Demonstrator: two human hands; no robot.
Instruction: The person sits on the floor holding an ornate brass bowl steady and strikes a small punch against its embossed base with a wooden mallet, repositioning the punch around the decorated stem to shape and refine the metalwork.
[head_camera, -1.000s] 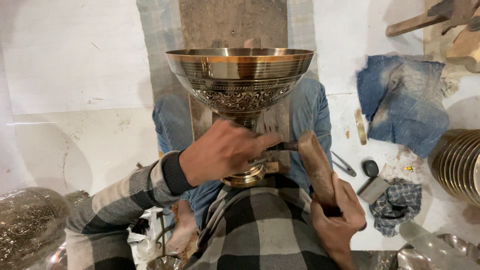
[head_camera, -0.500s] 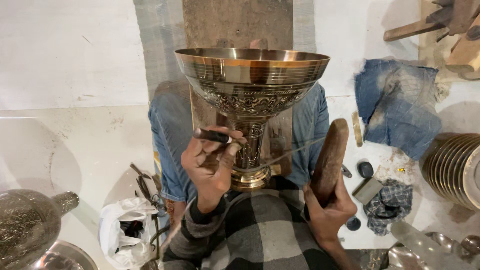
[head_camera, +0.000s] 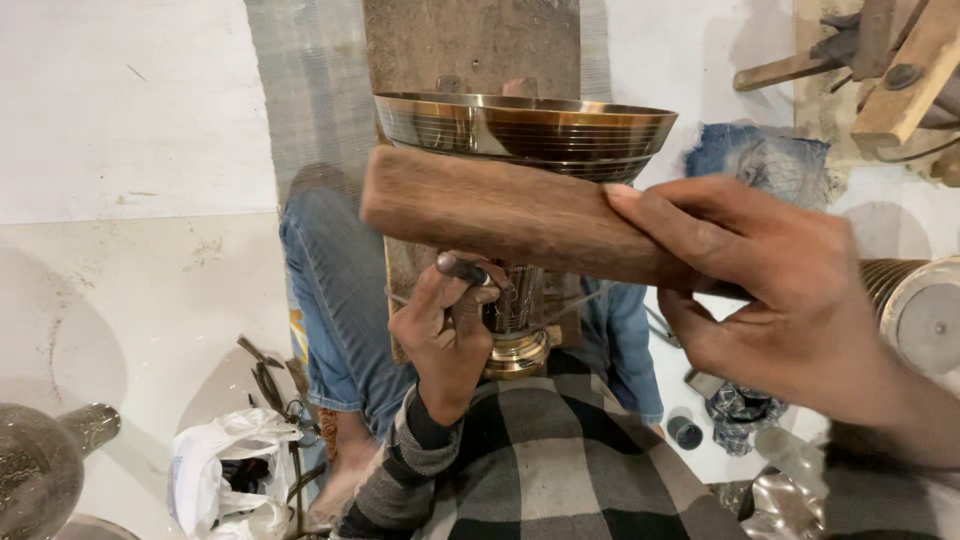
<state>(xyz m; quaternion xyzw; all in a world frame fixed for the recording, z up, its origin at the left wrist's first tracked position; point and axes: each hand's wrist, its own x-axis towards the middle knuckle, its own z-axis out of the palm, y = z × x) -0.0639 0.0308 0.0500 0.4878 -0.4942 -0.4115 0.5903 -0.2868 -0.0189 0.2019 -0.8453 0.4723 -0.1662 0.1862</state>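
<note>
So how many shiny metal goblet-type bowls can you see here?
1 for certain: the brass goblet between the person's knees, behind the wooden block. Other metalware at the edges is cut off.

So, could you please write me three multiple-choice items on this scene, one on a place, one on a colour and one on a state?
1. Where is the wooden block?
A. Raised in front of the goblet's bowl
B. Lying on the floor
C. Inside the bowl

2. What colour is the goblet?
A. Matt black
B. Shiny brass-gold
C. Bright red

3. How is the punch held?
A. Lying loose on the floor
B. Stuck in the white bag
C. Gripped in the left hand, tip toward the goblet's stem

Answers:
1. A: the right hand grips the block across the bowl's lower part.
2. B: its rim and foot gleam golden.
3. C: the left fingers wrap the punch beside the stem.
</note>
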